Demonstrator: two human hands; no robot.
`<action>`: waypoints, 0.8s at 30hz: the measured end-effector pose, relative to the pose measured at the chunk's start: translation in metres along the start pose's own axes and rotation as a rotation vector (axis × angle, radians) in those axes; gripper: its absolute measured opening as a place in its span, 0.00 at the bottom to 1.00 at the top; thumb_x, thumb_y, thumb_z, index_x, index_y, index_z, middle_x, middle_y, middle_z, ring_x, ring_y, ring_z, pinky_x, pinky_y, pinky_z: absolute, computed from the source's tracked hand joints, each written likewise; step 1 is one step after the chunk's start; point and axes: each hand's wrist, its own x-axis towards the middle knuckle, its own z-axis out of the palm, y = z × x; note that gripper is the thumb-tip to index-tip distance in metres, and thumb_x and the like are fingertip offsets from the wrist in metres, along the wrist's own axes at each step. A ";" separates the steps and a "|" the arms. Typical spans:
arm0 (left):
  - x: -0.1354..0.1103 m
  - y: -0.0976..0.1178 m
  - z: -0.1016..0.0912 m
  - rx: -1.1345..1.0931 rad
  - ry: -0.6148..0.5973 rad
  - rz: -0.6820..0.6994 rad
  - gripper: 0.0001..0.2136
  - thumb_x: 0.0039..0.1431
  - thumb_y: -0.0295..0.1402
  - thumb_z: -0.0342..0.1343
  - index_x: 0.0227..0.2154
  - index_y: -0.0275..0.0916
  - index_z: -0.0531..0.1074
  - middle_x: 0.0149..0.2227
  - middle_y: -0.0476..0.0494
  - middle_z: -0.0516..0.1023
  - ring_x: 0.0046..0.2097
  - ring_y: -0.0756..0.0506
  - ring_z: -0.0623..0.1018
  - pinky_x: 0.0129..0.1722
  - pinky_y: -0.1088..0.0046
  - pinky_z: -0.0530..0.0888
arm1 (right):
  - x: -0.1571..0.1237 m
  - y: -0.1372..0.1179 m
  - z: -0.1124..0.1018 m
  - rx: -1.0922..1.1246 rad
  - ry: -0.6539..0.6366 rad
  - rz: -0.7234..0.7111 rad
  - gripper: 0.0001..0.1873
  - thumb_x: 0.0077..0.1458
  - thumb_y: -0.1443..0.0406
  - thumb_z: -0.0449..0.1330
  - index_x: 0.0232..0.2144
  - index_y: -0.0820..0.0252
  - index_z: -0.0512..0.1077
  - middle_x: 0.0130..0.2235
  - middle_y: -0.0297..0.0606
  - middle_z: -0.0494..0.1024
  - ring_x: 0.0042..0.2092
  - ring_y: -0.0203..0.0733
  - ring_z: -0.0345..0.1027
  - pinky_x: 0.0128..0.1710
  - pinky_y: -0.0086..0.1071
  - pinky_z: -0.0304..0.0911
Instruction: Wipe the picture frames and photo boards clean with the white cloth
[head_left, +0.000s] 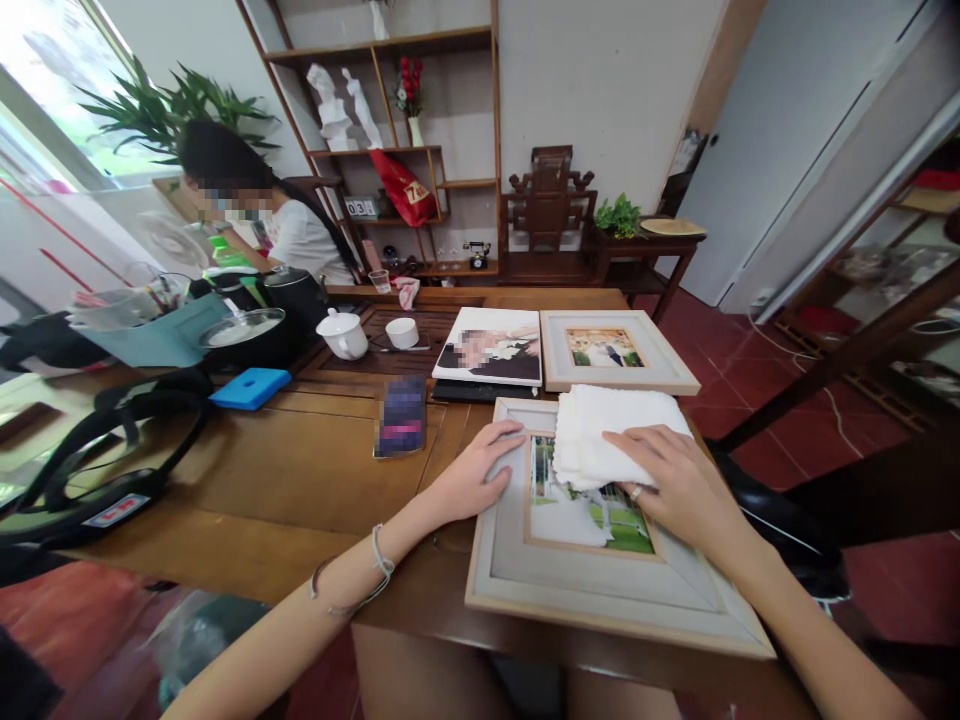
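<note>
A pale picture frame (600,585) with a photo of a white dress on grass lies flat at the table's front edge. My left hand (484,470) rests on its left border, with thumb and fingers apart. On the frame's upper part is a folded white cloth (615,425). My right hand (671,480) grips the cloth near its lower right, some fingers on top and others tucked by its edge. The cloth hides part of the photo. Just beyond lie a second framed photo (667,350) and a white-edged photo panel (487,345).
Left of the frame lies a phone (401,415) on the wooden table (315,500). Farther left are a blue block (251,388), black headphones (180,455), a lidded white cup (343,335) and a light-blue bin (142,335). A person (300,235) sits across at the far left.
</note>
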 end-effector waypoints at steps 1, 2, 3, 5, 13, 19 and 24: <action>0.000 0.001 0.000 -0.008 0.006 -0.012 0.25 0.57 0.21 0.48 0.59 0.38 0.64 0.63 0.34 0.61 0.65 0.38 0.62 0.64 0.51 0.61 | 0.000 0.000 0.000 0.001 0.002 0.001 0.24 0.53 0.70 0.56 0.54 0.62 0.67 0.47 0.46 0.74 0.49 0.53 0.64 0.48 0.47 0.61; 0.000 0.002 0.000 -0.017 0.014 -0.021 0.25 0.58 0.21 0.48 0.58 0.38 0.64 0.63 0.34 0.61 0.65 0.38 0.62 0.64 0.52 0.61 | -0.001 0.000 0.001 0.002 0.006 0.004 0.24 0.53 0.70 0.55 0.54 0.62 0.67 0.47 0.46 0.74 0.49 0.53 0.64 0.48 0.47 0.61; -0.001 0.003 0.000 -0.027 0.025 -0.025 0.24 0.58 0.21 0.48 0.58 0.38 0.65 0.63 0.34 0.61 0.65 0.39 0.63 0.64 0.52 0.61 | -0.001 0.000 0.001 0.003 0.008 0.007 0.24 0.53 0.70 0.55 0.54 0.62 0.68 0.47 0.47 0.74 0.49 0.53 0.64 0.48 0.47 0.61; -0.001 0.003 0.002 -0.047 0.056 -0.029 0.24 0.58 0.20 0.47 0.58 0.38 0.65 0.62 0.35 0.62 0.64 0.39 0.64 0.64 0.53 0.62 | -0.002 0.000 0.002 0.001 0.011 0.011 0.24 0.53 0.70 0.55 0.54 0.62 0.68 0.47 0.47 0.74 0.49 0.53 0.64 0.48 0.46 0.61; -0.004 0.002 0.010 -0.089 0.104 -0.033 0.25 0.59 0.19 0.45 0.58 0.39 0.63 0.60 0.35 0.64 0.63 0.40 0.65 0.64 0.52 0.62 | -0.005 0.002 0.004 0.010 0.042 0.002 0.25 0.53 0.70 0.53 0.55 0.61 0.67 0.48 0.45 0.74 0.49 0.53 0.64 0.49 0.46 0.60; -0.003 0.002 0.003 -0.081 0.035 0.017 0.26 0.59 0.19 0.45 0.61 0.37 0.60 0.61 0.32 0.61 0.64 0.39 0.61 0.65 0.50 0.60 | -0.007 0.004 0.004 0.010 0.048 -0.019 0.26 0.51 0.71 0.53 0.55 0.61 0.67 0.48 0.46 0.73 0.50 0.54 0.65 0.50 0.49 0.60; -0.003 0.002 -0.001 -0.101 0.003 0.011 0.27 0.59 0.20 0.46 0.62 0.39 0.58 0.62 0.33 0.60 0.65 0.38 0.60 0.65 0.51 0.60 | -0.007 0.007 0.005 0.040 0.044 -0.014 0.28 0.50 0.70 0.52 0.55 0.58 0.66 0.49 0.45 0.73 0.50 0.56 0.65 0.50 0.51 0.61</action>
